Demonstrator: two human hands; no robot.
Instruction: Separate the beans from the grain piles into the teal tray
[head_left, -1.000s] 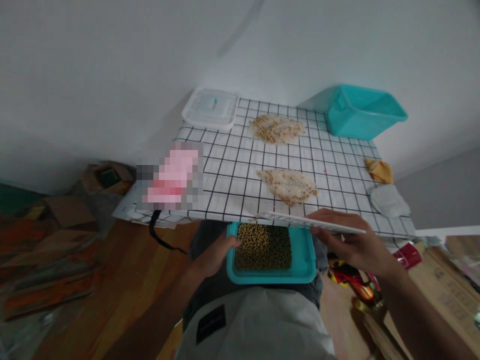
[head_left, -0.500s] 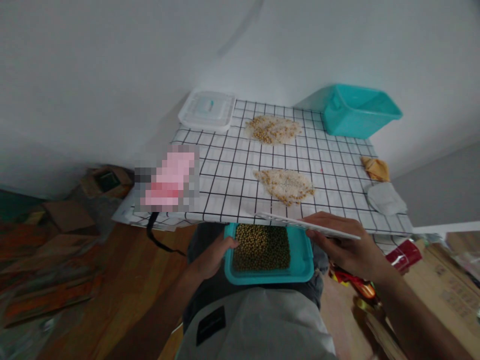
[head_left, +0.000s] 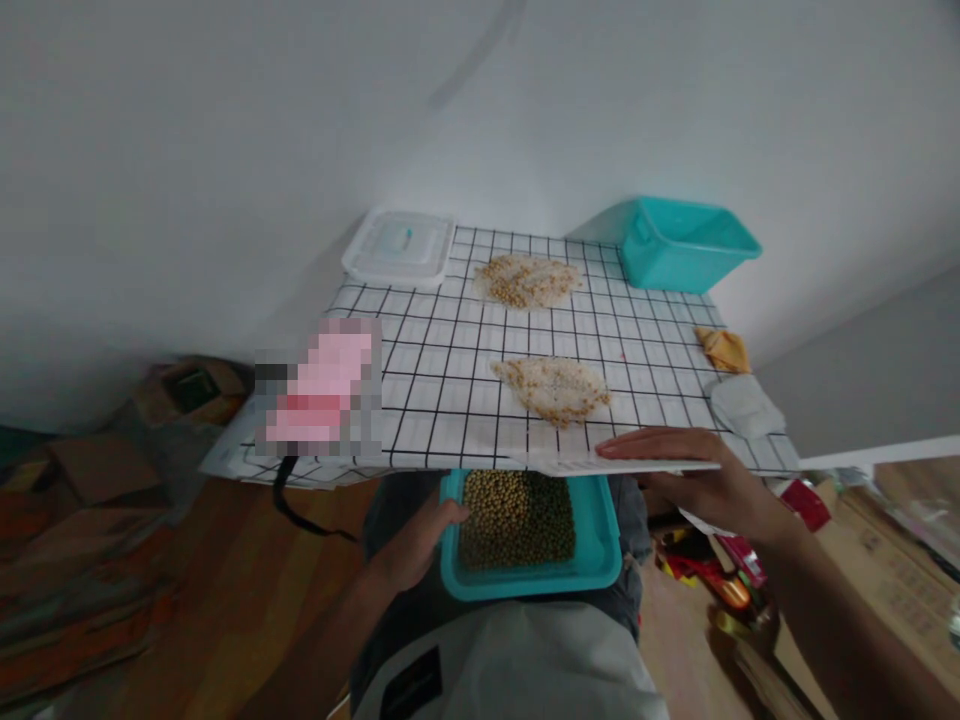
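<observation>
A teal tray (head_left: 600, 560) full of yellowish-green beans (head_left: 517, 518) rests on my lap, just under the front edge of the checked table (head_left: 442, 400). My left hand (head_left: 414, 545) grips the tray's left rim. My right hand (head_left: 705, 483) holds a thin white flat sheet (head_left: 622, 465) at the table's front edge, above the tray, with the fingers stretched along its top. Two heaps of mixed beans and white grains lie on the table, one near the front (head_left: 553, 386) and one farther back (head_left: 525, 281).
A teal tub (head_left: 686, 245) stands at the table's back right and a clear lidded box (head_left: 397, 247) at the back left. A yellow cloth (head_left: 724, 350) and a white cloth (head_left: 746, 405) lie on the right edge. Cardboard boxes and clutter cover the floor on both sides.
The view has tilted up and shifted slightly. My right hand has levelled the white sheet at the table edge, and the tray on my lap sits a little lower in view.
</observation>
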